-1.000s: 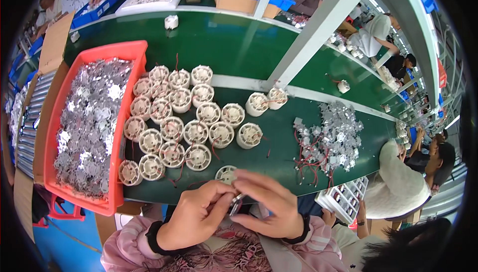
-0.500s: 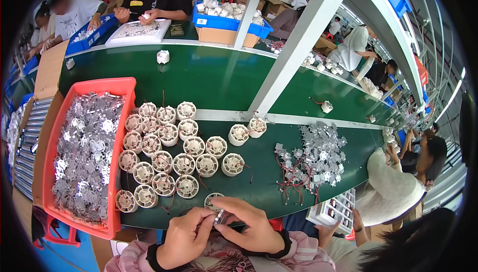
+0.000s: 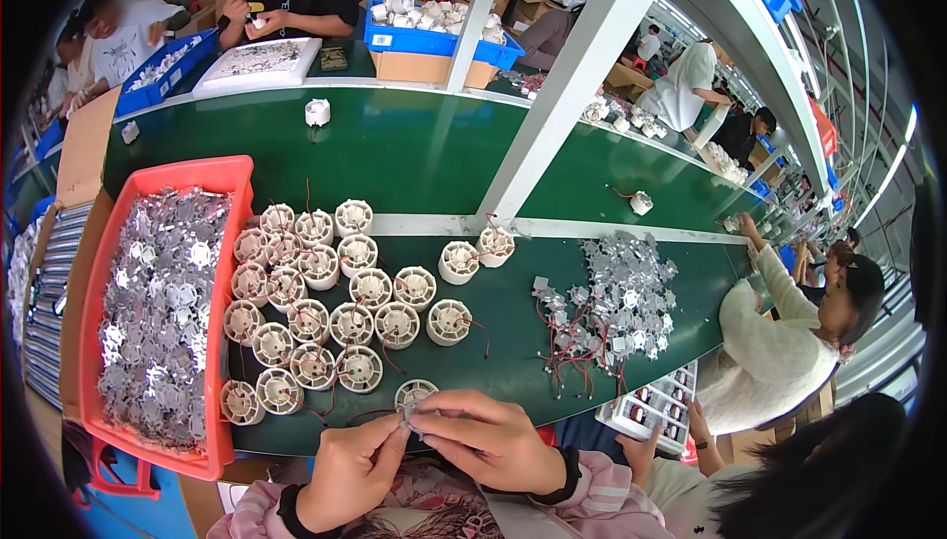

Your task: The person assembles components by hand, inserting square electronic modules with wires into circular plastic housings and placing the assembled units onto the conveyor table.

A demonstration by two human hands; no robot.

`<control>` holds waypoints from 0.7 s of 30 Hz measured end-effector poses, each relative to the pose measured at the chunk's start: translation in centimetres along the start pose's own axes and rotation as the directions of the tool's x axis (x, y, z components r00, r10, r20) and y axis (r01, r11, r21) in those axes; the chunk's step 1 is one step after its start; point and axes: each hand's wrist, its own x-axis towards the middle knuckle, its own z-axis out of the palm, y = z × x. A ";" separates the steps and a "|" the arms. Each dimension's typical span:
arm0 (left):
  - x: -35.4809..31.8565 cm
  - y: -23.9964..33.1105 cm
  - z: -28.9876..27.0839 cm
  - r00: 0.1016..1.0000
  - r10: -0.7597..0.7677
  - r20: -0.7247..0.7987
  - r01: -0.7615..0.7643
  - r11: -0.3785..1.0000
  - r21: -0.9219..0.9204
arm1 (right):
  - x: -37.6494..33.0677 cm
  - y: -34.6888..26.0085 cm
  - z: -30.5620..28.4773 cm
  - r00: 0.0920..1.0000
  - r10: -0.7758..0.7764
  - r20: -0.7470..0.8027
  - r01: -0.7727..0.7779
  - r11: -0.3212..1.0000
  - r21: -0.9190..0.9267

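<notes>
Close to the table's near edge, my left hand (image 3: 353, 470) and my right hand (image 3: 493, 440) meet fingertip to fingertip. Pinched between them is a small grey metal piece (image 3: 409, 425), mostly covered by the fingers. Just beyond my right fingers stands a round white plastic housing (image 3: 416, 390), partly hidden by them. Several more white housings (image 3: 360, 368) with spoked tops and thin red wires stand in loose rows ahead and to the left. Farther right lies a heap of flat silvery metal pieces (image 3: 631, 292), with red wires at its near side.
A red bin (image 3: 232, 243) full of silvery metal pieces stands at the left, beside a cardboard box of metal rods (image 3: 49, 292). A white post (image 3: 552, 115) rises from the rail behind the housings. At the right, a co-worker's hands hold a white tray (image 3: 681, 376).
Both hands have shifted slightly left, and the metal piece has turned between the fingers. The view has shifted slightly. A co-worker at the right now reaches an arm toward the far green surface.
</notes>
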 end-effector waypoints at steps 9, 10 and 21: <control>0.1 -0.8 0.9 0.984 0.142 -0.109 -0.137 0.989 0.051 | 1.0 -0.6 -1.3 0.995 -0.104 -0.010 0.102 0.987 -0.122; 0.0 -0.8 0.9 0.980 0.172 -0.102 -0.166 0.984 0.061 | 0.9 -0.7 -1.3 0.997 -0.066 -0.046 0.062 0.995 -0.082; -0.1 -1.1 1.6 0.952 0.261 -0.162 -0.242 0.962 0.127 | 0.3 -1.1 0.7 0.981 0.086 -0.176 -0.114 0.982 -0.151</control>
